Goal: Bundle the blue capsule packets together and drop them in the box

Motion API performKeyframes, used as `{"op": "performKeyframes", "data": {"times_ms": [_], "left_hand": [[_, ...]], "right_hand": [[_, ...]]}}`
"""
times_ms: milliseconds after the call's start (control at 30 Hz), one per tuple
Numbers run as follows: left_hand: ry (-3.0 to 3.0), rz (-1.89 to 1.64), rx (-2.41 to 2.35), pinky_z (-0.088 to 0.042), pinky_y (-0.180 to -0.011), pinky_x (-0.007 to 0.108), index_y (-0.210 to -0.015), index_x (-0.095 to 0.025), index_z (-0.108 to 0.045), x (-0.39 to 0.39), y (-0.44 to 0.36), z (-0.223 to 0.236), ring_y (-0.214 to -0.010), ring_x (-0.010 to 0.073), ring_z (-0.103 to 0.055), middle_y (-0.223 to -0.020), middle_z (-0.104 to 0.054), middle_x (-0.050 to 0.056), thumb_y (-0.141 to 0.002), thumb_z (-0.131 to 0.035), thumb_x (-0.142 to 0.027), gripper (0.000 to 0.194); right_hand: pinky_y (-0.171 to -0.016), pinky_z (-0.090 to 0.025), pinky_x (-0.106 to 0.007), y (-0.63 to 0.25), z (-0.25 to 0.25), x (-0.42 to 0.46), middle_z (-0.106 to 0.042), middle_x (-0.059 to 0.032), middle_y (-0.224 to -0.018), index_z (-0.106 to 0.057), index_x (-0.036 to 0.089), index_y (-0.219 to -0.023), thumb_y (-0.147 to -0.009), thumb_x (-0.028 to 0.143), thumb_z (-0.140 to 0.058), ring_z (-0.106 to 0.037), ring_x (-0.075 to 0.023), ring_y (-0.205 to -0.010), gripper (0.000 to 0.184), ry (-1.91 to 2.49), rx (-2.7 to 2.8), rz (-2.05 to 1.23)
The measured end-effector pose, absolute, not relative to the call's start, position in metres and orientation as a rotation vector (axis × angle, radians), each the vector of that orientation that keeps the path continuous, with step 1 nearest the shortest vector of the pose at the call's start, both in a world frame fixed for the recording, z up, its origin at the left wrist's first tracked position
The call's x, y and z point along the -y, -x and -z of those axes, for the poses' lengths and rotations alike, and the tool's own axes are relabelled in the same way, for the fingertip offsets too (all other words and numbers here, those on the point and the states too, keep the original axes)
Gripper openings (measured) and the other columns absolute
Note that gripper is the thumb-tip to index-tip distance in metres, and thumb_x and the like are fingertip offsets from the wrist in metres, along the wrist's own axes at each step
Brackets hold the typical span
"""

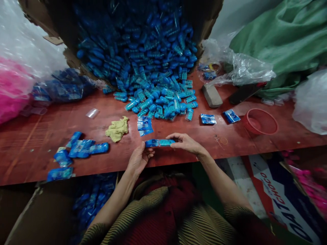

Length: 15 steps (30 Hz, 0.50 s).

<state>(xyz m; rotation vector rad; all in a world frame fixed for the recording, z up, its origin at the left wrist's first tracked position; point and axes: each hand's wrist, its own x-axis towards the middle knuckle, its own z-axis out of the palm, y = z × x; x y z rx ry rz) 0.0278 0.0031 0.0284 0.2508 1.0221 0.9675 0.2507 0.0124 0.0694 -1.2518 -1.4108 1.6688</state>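
My left hand (139, 158) is closed on the left end of a blue printed wrapper (151, 143), near the front edge of the table. My right hand (186, 143) pinches the right end of a small blue plastic tube (166, 142). Tube and wrapper meet end to end between the hands; how far one sits inside the other I cannot tell. Just beyond them lie flat blue wrappers (145, 125). To the left rest several wrapped blue pieces (83, 148). A large heap of similar blue tubes (158, 97) spreads out ahead.
The heap spills from a cardboard box (213, 20) onto the red table (178, 126). A yellow cloth (117, 129) lies left of centre. At right are a grey block (212, 96), two blue packets (231, 116) and a red basket (260, 121). A green sack (283, 44) stands behind.
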Motion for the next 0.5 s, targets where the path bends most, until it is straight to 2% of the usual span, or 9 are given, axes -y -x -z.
{"op": "performKeyframes", "data": {"times_ms": [267, 500], "left_hand": [[-0.339, -1.027, -0.969, -0.051, -0.052, 0.022, -0.076, -0.013, -0.064, 0.001, -0.025, -0.026, -0.056, 0.0133, -0.062, -0.059, -0.066, 0.004, -0.070, -0.072, -0.038, 0.027], [-0.349, -1.059, -0.917, -0.053, -0.052, 0.024, -0.078, -0.014, -0.064, 0.003, -0.026, -0.027, -0.056, 0.0131, -0.062, -0.061, -0.066, 0.002, -0.063, -0.077, -0.038, 0.031]], "right_hand": [[-0.072, -0.045, -0.029, -0.243, -0.070, -0.006, -0.065, -0.0015, -0.091, -0.067, 0.019, -0.099, -0.069, 0.026, -0.068, -0.056, -0.0145, -0.080, 0.030, 1.351, 1.514, -1.423], [-0.077, -0.045, -0.030, -0.242, -0.075, 0.000, -0.066, -0.0009, -0.091, -0.067, 0.019, -0.100, -0.069, 0.027, -0.068, -0.058, -0.0147, -0.080, 0.032, 1.300, 1.428, -1.563]]}}
